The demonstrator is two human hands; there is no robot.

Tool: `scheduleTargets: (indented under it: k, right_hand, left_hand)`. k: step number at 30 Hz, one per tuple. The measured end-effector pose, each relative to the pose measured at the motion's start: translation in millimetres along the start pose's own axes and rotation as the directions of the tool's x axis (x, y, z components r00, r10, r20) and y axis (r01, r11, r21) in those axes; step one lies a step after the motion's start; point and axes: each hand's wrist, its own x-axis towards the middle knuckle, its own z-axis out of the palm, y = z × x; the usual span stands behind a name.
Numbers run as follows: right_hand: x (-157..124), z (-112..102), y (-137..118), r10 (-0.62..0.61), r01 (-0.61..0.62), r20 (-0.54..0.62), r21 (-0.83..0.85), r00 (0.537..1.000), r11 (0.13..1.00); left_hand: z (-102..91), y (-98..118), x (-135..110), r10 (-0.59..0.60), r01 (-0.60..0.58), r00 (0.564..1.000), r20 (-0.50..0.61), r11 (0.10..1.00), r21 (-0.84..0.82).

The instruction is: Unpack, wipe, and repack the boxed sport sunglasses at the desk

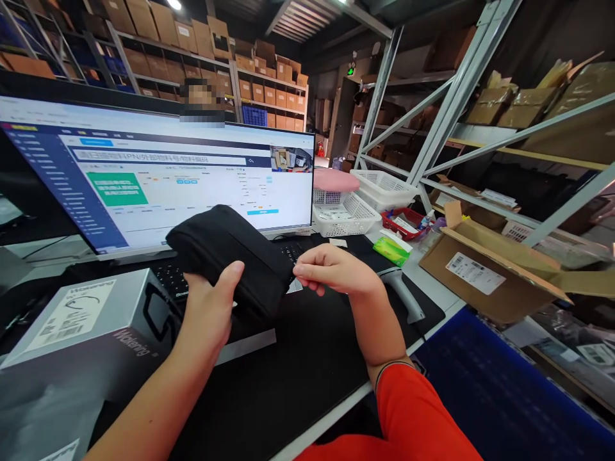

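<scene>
Lit monitor (192, 179); white basket (343, 224) just right of it; green packet (391, 250); open carton (473, 278); shelved boxes (270, 96) behind

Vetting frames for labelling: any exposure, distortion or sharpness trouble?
Head view: monitor bright, its smallest text illegible; head view: black pouch low-contrast against the dark mat; head view: shelf posts slant, edges look stretched, probably wide-angle.
</scene>
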Motion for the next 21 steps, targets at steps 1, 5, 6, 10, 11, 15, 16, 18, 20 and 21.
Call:
scheduleTargets:
  k: [1, 5, 6, 10, 11, 15, 16, 18, 20, 21]
  right_hand:
    - [-1, 1, -1, -0.014, 0.014, -0.002, 0.006, 1.000, 1.000]
    - [-5, 3, -3, -0.046, 0.046, -0.024, -0.004, 0.999, 0.999]
    - [-6, 4, -4, -0.050, 0.049, -0.021, -0.032, 0.999, 0.998]
    - [-9, 19, -9, -0.129, 0.130, 0.021, -0.271, 0.991, 0.954]
    - [-10, 24, -9, -0.172, 0.166, 0.012, -0.341, 0.985, 0.925]
    - [-4, 39, -7, -0.333, 0.264, -0.029, -0.546, 0.943, 0.795]
    - [-1, 39, -5, -0.355, 0.281, -0.018, -0.575, 0.935, 0.768]
    - [6, 38, 0, -0.387, 0.317, 0.021, -0.615, 0.922, 0.722]
    - [11, 36, 4, -0.405, 0.342, 0.048, -0.632, 0.913, 0.695]
    - [14, 36, 6, -0.416, 0.352, 0.052, -0.634, 0.908, 0.688]
  left_hand:
    - [1.9, 4, 1, -0.082, 0.080, 0.996, -0.027, 0.994, -0.069]
    - [9.3, 14, 6, -0.309, 0.304, 0.951, -0.014, 0.943, -0.138]
    - [10.5, 16, 7, -0.351, 0.348, 0.936, -0.003, 0.928, -0.135]
    - [9.7, 24, 8, -0.485, 0.486, 0.873, 0.046, 0.861, -0.152]
    - [8.3, 25, 7, -0.496, 0.497, 0.867, 0.052, 0.853, -0.157]
    - [1.9, 25, 0, -0.532, 0.535, 0.845, 0.057, 0.836, -0.119]
    - [0.4, 23, -1, -0.537, 0.540, 0.842, 0.056, 0.836, -0.096]
    - [-2.9, 18, -4, -0.516, 0.518, 0.855, 0.052, 0.854, -0.048]
    - [-6.9, 10, -8, -0.436, 0.436, 0.899, 0.041, 0.900, 0.002]
    - [-9.2, 6, -11, -0.373, 0.372, 0.927, 0.034, 0.928, 0.030]
